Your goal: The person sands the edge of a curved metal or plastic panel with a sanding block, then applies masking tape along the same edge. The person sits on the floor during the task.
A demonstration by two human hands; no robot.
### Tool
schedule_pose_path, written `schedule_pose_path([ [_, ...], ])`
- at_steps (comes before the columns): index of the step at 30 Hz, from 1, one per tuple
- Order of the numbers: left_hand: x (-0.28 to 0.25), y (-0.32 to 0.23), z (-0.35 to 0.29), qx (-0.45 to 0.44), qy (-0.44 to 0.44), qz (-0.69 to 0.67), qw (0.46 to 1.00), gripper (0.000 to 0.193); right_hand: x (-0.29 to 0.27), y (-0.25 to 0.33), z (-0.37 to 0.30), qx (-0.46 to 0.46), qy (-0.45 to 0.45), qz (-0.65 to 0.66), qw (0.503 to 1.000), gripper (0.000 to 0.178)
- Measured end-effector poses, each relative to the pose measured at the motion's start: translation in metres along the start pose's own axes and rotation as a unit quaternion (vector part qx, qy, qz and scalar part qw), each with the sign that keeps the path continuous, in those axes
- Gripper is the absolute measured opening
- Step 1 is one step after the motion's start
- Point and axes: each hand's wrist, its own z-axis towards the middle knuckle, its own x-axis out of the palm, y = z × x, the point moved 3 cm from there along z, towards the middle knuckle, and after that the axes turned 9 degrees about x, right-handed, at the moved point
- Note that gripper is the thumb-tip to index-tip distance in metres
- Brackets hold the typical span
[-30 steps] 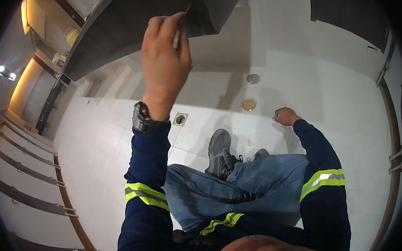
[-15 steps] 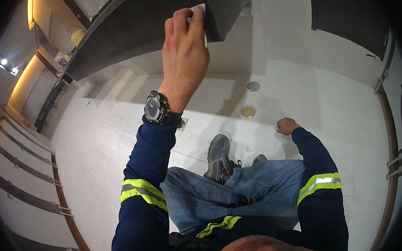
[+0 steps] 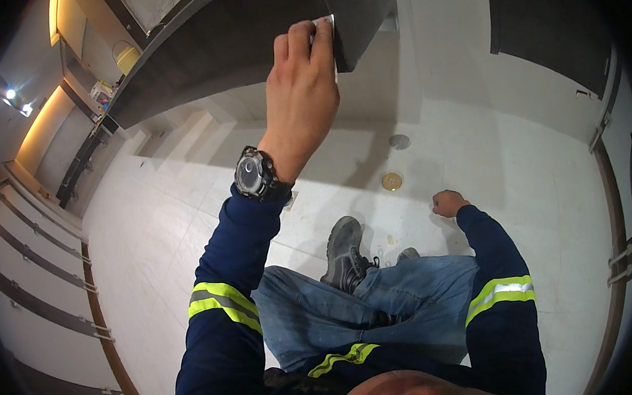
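My left hand point(image 3: 301, 90), with a black watch point(image 3: 255, 174) on its wrist, reaches up to the dark panel point(image 3: 249, 46) of a raised cabinet or counter. Its fingers are closed on a thin white flat piece point(image 3: 334, 51), pressed to the panel's face beside the vertical corner. Most of that piece is hidden behind the fingers, so its kind cannot be made out. Low on the right, my right hand point(image 3: 449, 204) is curled into a fist beyond my knee, apart from the panel. Nothing shows sticking out of it.
The pale tiled floor point(image 3: 166, 228) has a round brass cover point(image 3: 392, 182) and a grey round drain point(image 3: 399, 142). A dark cabinet point(image 3: 548, 24) hangs at the far right. Slatted drawer fronts point(image 3: 40, 301) line the left side. A yellow bucket point(image 3: 127, 60) stands at the back left.
My left hand has slid a little to the right along the dark panel with the white piece, closer to the corner. The view has shifted slightly; my right hand stays about where it was.
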Motion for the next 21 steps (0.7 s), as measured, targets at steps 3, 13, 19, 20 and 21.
schedule_pose_path([
  [3,-0.003,-0.001,0.000,-0.004,-0.003,0.001,1.000,0.049,0.001,-0.001,0.000,-0.003,0.012,-0.013,1.000,0.030],
  [13,-0.005,0.003,0.012,-0.020,-0.049,-0.002,0.999,0.049,-0.001,0.006,0.003,-0.021,0.014,-0.022,0.999,0.030],
  [19,-0.005,0.008,0.013,-0.007,-0.014,0.003,1.000,0.047,-0.003,0.006,0.001,-0.014,0.008,-0.020,1.000,0.030],
  [20,-0.002,0.013,0.016,-0.032,0.021,-0.003,0.999,0.048,-0.003,0.006,0.001,-0.013,0.014,-0.024,1.000,0.030],
  [21,-0.005,0.011,0.016,-0.004,-0.025,0.007,1.000,0.049,-0.002,0.006,0.001,0.000,0.025,-0.031,0.999,0.030],
])
